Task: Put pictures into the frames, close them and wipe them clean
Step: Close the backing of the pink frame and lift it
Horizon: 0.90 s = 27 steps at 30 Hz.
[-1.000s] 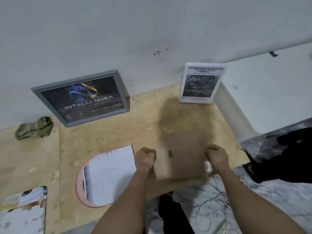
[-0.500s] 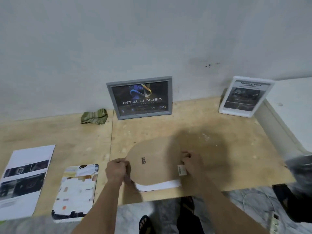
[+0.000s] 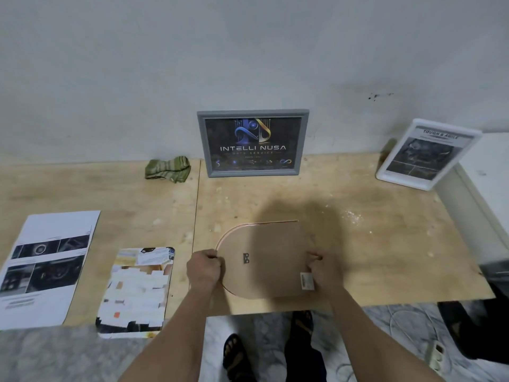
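Left hand (image 3: pixel 204 271) has its fingers curled over the rounded left edge of the arch-shaped brown backing board with a copper-coloured rim (image 3: pixel 264 260), and the right hand (image 3: pixel 322 272) pinches its straight right edge, next to a small white sticker. That board lies flat near the front edge of the plywood counter (image 3: pixel 385 244). Behind the board, a grey-framed dark poster (image 3: pixel 252 143) leans on the wall, with a crumpled green cloth (image 3: pixel 168 168) just left of it. Far right of the board stands a white-framed print (image 3: pixel 428 154). Left of the board lie a collage-style picture (image 3: pixel 136 290) and a white printed sheet (image 3: pixel 46 266).
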{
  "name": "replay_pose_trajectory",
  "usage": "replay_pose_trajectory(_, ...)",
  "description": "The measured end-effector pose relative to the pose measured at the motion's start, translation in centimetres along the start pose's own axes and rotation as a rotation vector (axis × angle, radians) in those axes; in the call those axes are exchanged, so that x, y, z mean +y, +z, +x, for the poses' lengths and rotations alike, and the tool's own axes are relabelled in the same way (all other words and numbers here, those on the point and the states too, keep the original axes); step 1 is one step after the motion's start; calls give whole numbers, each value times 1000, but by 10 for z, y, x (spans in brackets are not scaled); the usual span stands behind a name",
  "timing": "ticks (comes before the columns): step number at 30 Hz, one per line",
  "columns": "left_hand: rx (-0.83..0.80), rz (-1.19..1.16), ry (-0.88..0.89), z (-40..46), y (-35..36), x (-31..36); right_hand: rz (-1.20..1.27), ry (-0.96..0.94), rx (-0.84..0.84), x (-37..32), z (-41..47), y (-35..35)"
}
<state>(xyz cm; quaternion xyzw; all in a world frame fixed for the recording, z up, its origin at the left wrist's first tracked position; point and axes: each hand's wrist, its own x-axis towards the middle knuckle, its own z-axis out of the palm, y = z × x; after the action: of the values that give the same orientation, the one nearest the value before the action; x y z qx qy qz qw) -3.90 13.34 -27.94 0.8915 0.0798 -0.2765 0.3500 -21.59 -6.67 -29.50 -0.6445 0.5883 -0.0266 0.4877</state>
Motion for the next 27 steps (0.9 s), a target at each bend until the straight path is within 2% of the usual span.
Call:
replay_pose_trajectory(6, 64, 65, 24, 1, 0, 11, -54, -43, 9, -14, 6, 5)
replay_pose_trajectory(11, 102, 90, -17, 2, -1, 10, -132, -91, -60, -8, 8, 8)
replay_pose_trajectory(17, 83, 119, -8, 0, 3, 12, -170, -157, -25, -10, 2, 6)
replay_pose_trajectory(19, 73, 84, -5, 0, 4, 11, -122, -124, -20, -12, 2, 7)
replay_pose_trajectory(23, -68, -81, -94, 9, 0, 6, 101, 64, -96, -15, 8, 8)
replay_pose_trajectory(27, -261, -294, -166, 19, -13, 1, 176, 198, -185, -13, 15, 0)
